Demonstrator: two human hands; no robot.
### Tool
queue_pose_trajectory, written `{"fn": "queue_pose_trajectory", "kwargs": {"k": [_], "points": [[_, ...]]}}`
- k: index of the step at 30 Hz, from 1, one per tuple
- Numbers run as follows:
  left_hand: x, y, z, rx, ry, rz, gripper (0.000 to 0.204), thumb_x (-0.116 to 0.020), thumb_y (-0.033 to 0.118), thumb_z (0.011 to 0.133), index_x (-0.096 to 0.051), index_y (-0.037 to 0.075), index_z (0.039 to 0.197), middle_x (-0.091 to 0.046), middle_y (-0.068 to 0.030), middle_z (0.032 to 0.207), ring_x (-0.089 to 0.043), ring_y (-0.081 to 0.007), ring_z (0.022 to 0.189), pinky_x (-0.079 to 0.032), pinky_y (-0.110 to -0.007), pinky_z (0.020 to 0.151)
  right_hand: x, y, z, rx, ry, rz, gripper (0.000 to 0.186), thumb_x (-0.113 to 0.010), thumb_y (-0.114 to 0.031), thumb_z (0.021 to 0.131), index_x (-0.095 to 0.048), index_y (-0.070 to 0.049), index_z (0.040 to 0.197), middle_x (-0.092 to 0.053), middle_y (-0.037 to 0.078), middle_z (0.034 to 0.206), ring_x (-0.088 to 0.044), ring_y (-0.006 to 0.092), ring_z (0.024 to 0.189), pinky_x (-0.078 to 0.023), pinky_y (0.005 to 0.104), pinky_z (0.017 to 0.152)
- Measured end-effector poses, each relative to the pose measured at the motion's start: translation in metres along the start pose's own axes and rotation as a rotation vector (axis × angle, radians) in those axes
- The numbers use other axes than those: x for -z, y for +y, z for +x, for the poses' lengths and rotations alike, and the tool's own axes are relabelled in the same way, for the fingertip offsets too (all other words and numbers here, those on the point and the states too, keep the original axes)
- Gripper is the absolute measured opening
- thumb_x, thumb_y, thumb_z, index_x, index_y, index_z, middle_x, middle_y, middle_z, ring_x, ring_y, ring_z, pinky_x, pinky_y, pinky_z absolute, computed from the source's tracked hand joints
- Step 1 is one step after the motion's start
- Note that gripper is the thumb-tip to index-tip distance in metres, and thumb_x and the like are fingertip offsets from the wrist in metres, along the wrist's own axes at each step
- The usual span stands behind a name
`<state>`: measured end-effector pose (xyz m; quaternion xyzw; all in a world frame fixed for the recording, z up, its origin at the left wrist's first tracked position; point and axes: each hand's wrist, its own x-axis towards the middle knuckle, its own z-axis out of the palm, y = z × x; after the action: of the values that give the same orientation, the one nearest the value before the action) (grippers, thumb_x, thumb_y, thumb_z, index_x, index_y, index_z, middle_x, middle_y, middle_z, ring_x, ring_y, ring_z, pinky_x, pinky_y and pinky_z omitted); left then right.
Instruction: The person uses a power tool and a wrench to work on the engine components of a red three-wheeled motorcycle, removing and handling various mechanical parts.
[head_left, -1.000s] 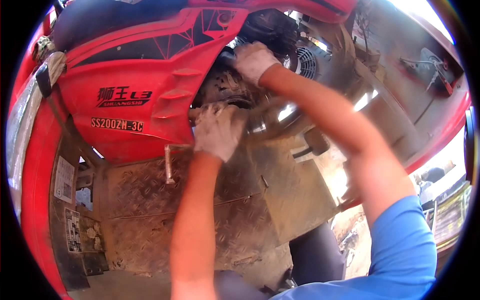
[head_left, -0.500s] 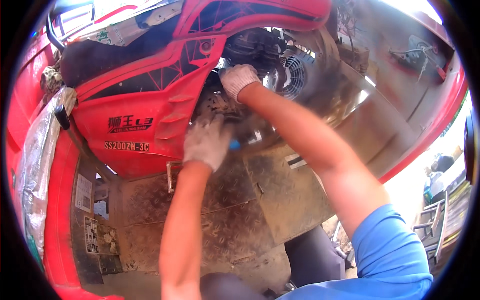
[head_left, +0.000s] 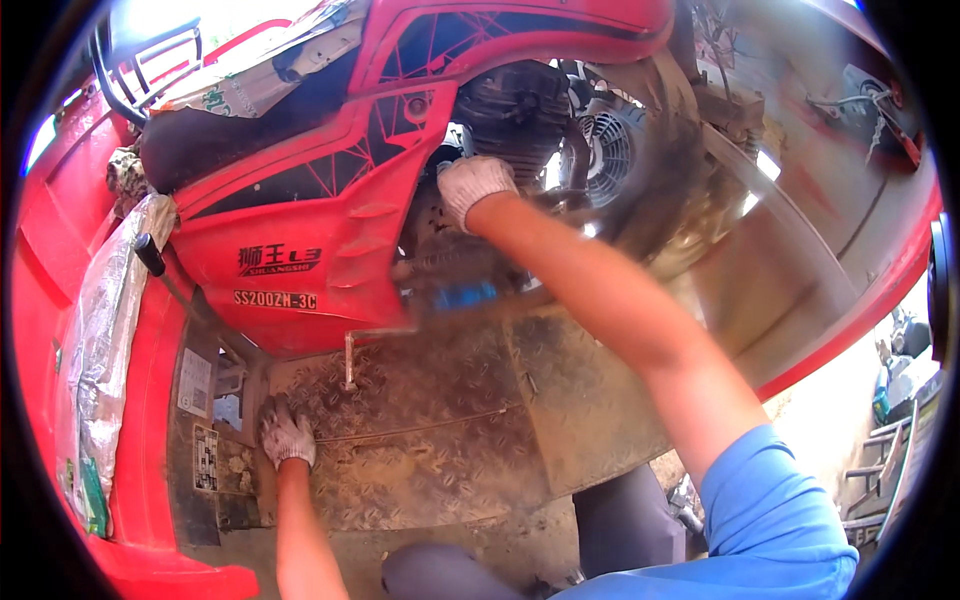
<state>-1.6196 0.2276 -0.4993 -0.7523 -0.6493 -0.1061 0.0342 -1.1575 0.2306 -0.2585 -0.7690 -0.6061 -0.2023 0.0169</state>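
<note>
My left hand point(head_left: 287, 432), in a dirty whitish glove, rests with fingers apart on the left end of the rusty tread-plate floor point(head_left: 400, 460). My right hand point(head_left: 476, 188), also gloved, reaches into the opening beside the red side panel point(head_left: 300, 220), just below and left of the black finned engine point(head_left: 510, 110); its fingers are curled, and what they grip is hidden. A round fan guard point(head_left: 610, 155) is right of the engine. Something blue point(head_left: 465, 296) shows low in the opening, behind a haze or blur. A bent metal lever point(head_left: 349, 362) stands at the panel's lower edge.
A black seat point(head_left: 230, 140) tops the red body. A plastic-wrapped item point(head_left: 105, 340) and black-handled lever point(head_left: 150, 255) are at the left. A hinged metal piece point(head_left: 880, 120) lies upper right. Ladder-like metalwork point(head_left: 880, 450) and clutter stand at lower right, outside the vehicle.
My left hand has left the engine opening and moved down and left onto the floor plate. My right hand stays in the opening, slightly lower in the picture. The view has shifted somewhat.
</note>
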Motion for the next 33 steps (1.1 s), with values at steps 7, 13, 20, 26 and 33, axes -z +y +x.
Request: {"fn": "queue_pose_trajectory", "kwargs": {"k": [7, 13, 20, 26, 33], "points": [[-0.02, -0.008, 0.002, -0.022, 0.06, 0.008, 0.06, -0.058, 0.033, 0.098, -0.045, 0.007, 0.151, -0.041, -0.0214, 0.156, -0.038, -0.0398, 0.144, -0.032, -0.051, 0.118, 0.018, -0.032, 0.006, -0.011, -0.131, -0.012, 0.022, -0.065, -0.017, 0.089, -0.079, -0.014, 0.105, -0.078, 0.006, 0.11, -0.075, 0.0268, 0.102, -0.061, 0.0439, 0.077], [-0.009, -0.004, 0.0, -0.026, 0.059, -0.024, 0.057, -0.056, 0.035, 0.099, -0.048, 0.005, 0.147, -0.044, -0.0226, 0.154, -0.039, -0.0405, 0.143, -0.032, -0.051, 0.118, -0.002, 0.029, 0.0, 0.115, 0.021, -0.053, 0.024, -0.061, -0.018, 0.089, -0.072, -0.01, 0.108, -0.075, 0.013, 0.102, -0.074, 0.0314, 0.097, -0.061, 0.0464, 0.077], [-0.016, -0.008, 0.001, -0.042, 0.109, -0.012, 0.056, -0.054, 0.036, 0.099, -0.051, 0.003, 0.144, -0.047, -0.0217, 0.151, -0.041, -0.0408, 0.141, -0.033, -0.051, 0.117, -0.01, 0.043, 0.008, 0.037, 0.125, -0.055, 0.026, -0.066, -0.013, 0.087, -0.07, -0.006, 0.112, -0.073, 0.016, 0.113, -0.074, 0.0348, 0.1, -0.061, 0.0493, 0.076], [-0.012, -0.004, 0.002, -0.044, 0.104, -0.006, 0.056, -0.055, 0.037, 0.098, -0.052, 0.003, 0.143, -0.048, -0.0208, 0.149, -0.042, -0.039, 0.14, -0.033, -0.05, 0.117, 0.0, 0.031, -0.001, 0.044, 0.167, 0.025, 0.027, -0.066, -0.012, 0.086, -0.073, -0.006, 0.112, -0.07, 0.016, 0.116, -0.073, 0.0346, 0.103, -0.061, 0.0503, 0.075], [-0.008, -0.001, 0.002, -0.032, 0.106, -0.018, 0.055, -0.055, 0.037, 0.098, -0.052, 0.003, 0.141, -0.048, -0.0194, 0.15, -0.042, -0.0379, 0.14, -0.033, -0.05, 0.117, 0.011, -0.008, 0.0, -0.025, -0.002, -0.073, 0.027, -0.067, -0.016, 0.086, -0.077, -0.006, 0.109, -0.07, 0.016, 0.121, -0.073, 0.0349, 0.106, -0.061, 0.0535, 0.07]]}}
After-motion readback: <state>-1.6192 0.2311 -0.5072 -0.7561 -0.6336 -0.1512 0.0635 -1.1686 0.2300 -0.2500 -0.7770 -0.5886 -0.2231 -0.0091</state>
